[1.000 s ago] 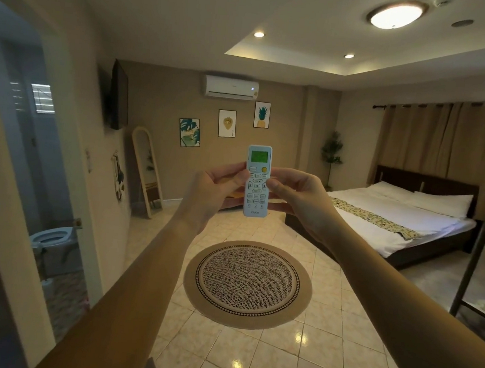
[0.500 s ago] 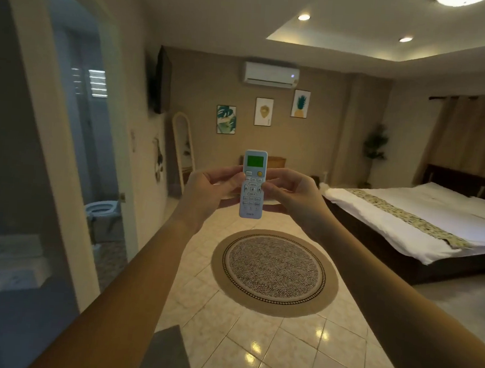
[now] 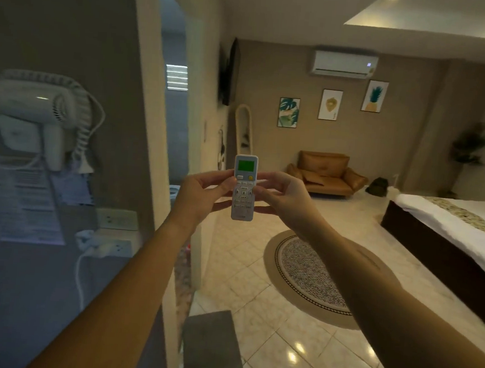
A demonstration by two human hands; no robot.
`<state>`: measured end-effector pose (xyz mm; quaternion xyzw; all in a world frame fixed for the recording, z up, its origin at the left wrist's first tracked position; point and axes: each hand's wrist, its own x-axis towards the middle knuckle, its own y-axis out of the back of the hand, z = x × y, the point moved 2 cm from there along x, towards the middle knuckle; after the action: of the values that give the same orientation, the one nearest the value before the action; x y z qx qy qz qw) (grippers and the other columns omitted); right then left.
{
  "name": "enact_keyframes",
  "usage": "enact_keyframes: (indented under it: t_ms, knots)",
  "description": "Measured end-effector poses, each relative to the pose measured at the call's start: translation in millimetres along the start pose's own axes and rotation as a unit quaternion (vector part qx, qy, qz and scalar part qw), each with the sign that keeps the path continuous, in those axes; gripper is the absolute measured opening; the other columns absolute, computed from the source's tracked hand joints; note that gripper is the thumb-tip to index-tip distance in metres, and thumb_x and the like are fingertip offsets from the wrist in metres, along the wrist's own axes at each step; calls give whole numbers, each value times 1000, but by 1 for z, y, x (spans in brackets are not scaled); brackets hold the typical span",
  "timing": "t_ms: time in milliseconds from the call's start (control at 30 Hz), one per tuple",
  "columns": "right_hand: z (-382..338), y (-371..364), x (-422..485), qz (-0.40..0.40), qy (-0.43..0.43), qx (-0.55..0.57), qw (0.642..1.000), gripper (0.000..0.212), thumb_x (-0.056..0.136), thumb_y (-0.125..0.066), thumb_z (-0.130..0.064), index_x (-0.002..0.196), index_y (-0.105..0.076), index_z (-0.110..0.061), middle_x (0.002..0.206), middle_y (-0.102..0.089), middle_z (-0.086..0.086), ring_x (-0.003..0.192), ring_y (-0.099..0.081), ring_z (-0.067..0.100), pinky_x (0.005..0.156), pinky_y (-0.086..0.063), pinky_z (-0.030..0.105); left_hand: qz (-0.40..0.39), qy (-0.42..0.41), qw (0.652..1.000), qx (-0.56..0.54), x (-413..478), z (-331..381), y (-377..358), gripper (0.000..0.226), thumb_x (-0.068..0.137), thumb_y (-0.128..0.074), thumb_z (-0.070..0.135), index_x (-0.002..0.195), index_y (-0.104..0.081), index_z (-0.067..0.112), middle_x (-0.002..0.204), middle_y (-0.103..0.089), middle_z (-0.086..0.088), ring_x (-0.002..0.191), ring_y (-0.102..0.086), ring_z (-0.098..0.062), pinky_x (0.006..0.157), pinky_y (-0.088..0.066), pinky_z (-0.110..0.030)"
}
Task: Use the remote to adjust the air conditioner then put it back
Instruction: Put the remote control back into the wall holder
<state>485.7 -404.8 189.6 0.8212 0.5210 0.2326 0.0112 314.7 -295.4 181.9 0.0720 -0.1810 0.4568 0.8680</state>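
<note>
You have one remote [image 3: 244, 187], held upright between your two hands at arm's length. Your left hand [image 3: 203, 192] and right hand [image 3: 285, 196] each pinch it from the side, fingers closed on its edges, green screen above your fingertips. One air conditioner [image 3: 343, 64] hangs high beyond your right hand, with three pictures [image 3: 330, 104] under it and one round rug [image 3: 309, 276] below your right forearm.

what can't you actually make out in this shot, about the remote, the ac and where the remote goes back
Head view, the only view:
- White remote with green screen: screen readout and button labels too small and soft to read.
- White wall-mounted air conditioner: its small lit display is too small to read.
- Left hand and right hand: whether a finger is pressing a button is unclear.
- Remote's holder or resting place: not identifiable.
</note>
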Motion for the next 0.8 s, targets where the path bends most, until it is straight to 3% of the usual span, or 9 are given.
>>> enact_keyframes:
  t_ms: [100, 200, 333, 533, 700, 800]
  knots:
    - [4, -50, 26, -19, 6, -2, 1000, 27, 103, -71, -11, 131, -69, -11, 116, -79, 11, 101, -83, 20, 83, -70, 40, 23, 10, 1000, 8, 10, -9, 53, 21, 98, -74, 13, 114, -82, 23, 110, -84, 0, 100, -82, -22, 85, -67, -41]
    - [4, -98, 52, -36, 14, -6, 999, 28, 103, -72, -12, 131, -69, -10, 116, -78, 10, 101, -83, 22, 84, -70, 41, 41, 13, 999, 20, 18, -14, 104, 19, 97, -74, 14, 109, -82, 27, 109, -84, 1, 101, -81, -23, 84, -67, -40]
    - [6, -160, 82, -49, 18, -23, 998, 25, 104, -70, -12, 129, -70, -12, 116, -77, 9, 102, -82, 21, 85, -70, 39, 61, 19, 998, 26, 28, -23, 166, 24, 98, -73, 14, 121, -79, 16, 113, -83, -4, 102, -81, -23, 83, -67, -35]
    - [13, -246, 117, -65, 30, -48, 996, 27, 104, -71, -14, 130, -69, -12, 107, -75, -1, 92, -79, 11, 69, -65, 18, 99, 33, 994, 40, 35, -50, 251, 27, 99, -72, 14, 125, -77, 14, 110, -84, -2, 99, -82, -20, 81, -67, -35]
    - [35, -310, 133, -96, 29, -44, 994, 30, 102, -73, -7, 132, -69, -4, 106, -78, 6, 96, -81, 18, 81, -69, 30, 140, 59, 988, 23, 30, -81, 310, 26, 98, -72, 7, 124, -77, 9, 107, -84, -7, 97, -82, -22, 82, -67, -35]
    - [51, -343, 141, -113, 20, -56, 992, 30, 100, -75, -7, 130, -70, -5, 108, -79, 7, 96, -80, 16, 83, -69, 30, 151, 69, 986, 13, 24, -100, 339, 23, 97, -72, 5, 118, -78, 12, 99, -85, -4, 94, -83, -20, 81, -68, -34]
